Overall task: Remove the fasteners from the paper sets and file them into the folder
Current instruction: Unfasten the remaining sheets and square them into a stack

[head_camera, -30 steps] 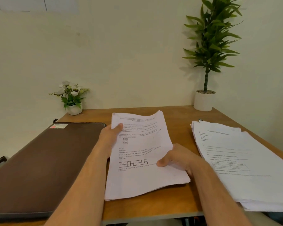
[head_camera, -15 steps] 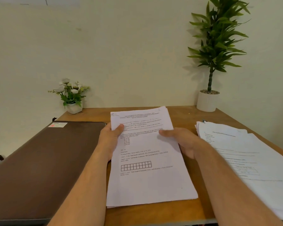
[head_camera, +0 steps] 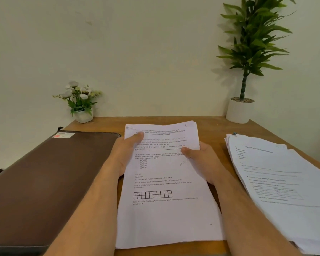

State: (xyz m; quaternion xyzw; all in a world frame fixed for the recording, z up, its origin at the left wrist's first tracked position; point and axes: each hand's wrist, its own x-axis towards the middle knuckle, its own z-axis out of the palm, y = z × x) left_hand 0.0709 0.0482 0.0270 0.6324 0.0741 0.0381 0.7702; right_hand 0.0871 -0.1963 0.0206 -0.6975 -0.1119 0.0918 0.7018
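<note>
A printed paper set lies in front of me on the wooden desk, its top raised a little. My left hand grips its left edge, thumb on the upper left of the page. My right hand grips its right edge, thumb lying on the sheet. A small dark mark shows at the top right corner of the set; whether it is a fastener is unclear. The closed brown folder lies flat to the left. A fanned pile of more paper sets lies to the right.
A small white pot of white flowers stands at the back left of the desk. A tall green plant in a white pot stands at the back right. A pale wall rises directly behind the desk.
My right hand slid from the lower middle of the page up to its right edge. The set was squared up, and its top edge lifted toward me. My left hand kept its hold.
</note>
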